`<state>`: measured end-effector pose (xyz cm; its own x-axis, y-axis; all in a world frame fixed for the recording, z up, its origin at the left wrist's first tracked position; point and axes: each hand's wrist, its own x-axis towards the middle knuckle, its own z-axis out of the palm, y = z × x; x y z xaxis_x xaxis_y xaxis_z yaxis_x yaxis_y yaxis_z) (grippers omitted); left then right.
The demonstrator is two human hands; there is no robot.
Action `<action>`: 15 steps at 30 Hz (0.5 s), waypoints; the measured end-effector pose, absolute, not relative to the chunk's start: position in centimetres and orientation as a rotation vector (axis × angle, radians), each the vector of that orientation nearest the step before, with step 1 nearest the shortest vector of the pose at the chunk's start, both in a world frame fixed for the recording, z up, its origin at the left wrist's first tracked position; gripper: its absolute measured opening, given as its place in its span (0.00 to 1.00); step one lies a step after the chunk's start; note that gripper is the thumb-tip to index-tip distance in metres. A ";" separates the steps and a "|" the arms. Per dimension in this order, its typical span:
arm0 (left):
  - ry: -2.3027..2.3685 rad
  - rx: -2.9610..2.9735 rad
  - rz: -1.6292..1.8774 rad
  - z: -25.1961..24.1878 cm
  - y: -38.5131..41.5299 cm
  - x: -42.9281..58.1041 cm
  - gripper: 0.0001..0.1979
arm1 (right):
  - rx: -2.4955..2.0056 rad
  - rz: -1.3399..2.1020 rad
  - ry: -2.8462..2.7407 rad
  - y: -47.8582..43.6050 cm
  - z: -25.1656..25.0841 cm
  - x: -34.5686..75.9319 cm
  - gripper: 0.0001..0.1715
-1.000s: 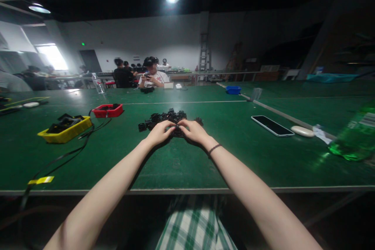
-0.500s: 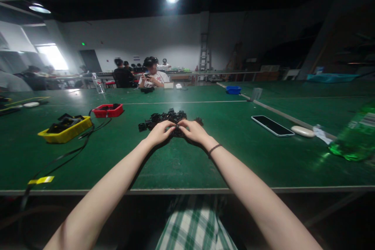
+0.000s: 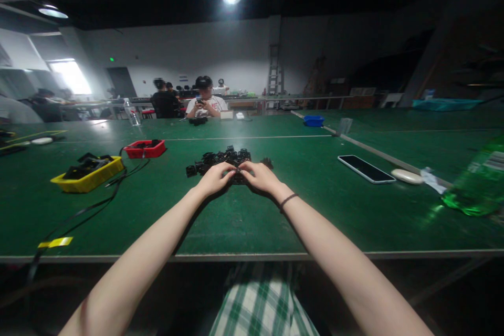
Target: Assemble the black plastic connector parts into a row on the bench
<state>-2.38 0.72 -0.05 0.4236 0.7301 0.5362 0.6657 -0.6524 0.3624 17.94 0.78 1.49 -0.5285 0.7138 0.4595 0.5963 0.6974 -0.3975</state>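
From the middle of the clock, where the left hand [image 3: 216, 177] and right hand [image 3: 262, 176] almost meet, a bumpy heap of black parts [image 3: 220, 158] blocks the way from 10 round to 2 o'clock. At 3, there's open room up to the phone [image 3: 366, 169]; a green bottle [image 3: 478, 184] stands farther out. At 9, a hand could slide until the black cable [image 3: 116, 187] and yellow bin [image 3: 90, 177]. Past the heap, a red bin [image 3: 145, 151] sits at 10. At 6, the green table [image 3: 236, 220] is bare to its near edge.

Thin dk band [image 3: 289, 199], prob. braided, on R wrist [image 3: 284, 194]; grn/wht plaid lap garment [image 3: 255, 307].
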 end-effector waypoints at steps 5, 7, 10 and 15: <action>1.268 2.564 1.041 0.1 0.6 -2.3 0.13 | -0.992 0.266 -2.291 0.8 1.4 18.0 0.13; 1.264 2.565 1.042 0.1 0.6 -2.3 0.13 | -0.983 0.271 -2.284 0.8 1.4 18.0 0.13; 1.264 2.567 1.039 0.1 0.6 -2.3 0.13 | -0.983 0.275 -2.281 0.8 1.4 18.0 0.14; 1.271 2.566 1.033 0.0 0.7 -2.4 0.13 | -0.982 0.260 -2.296 0.8 1.4 18.0 0.14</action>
<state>-2.38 0.72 -0.01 0.4226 0.7350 0.5302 0.6691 -0.6476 0.3645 17.97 0.76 1.44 -0.5309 0.7077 0.4662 0.5854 0.7040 -0.4020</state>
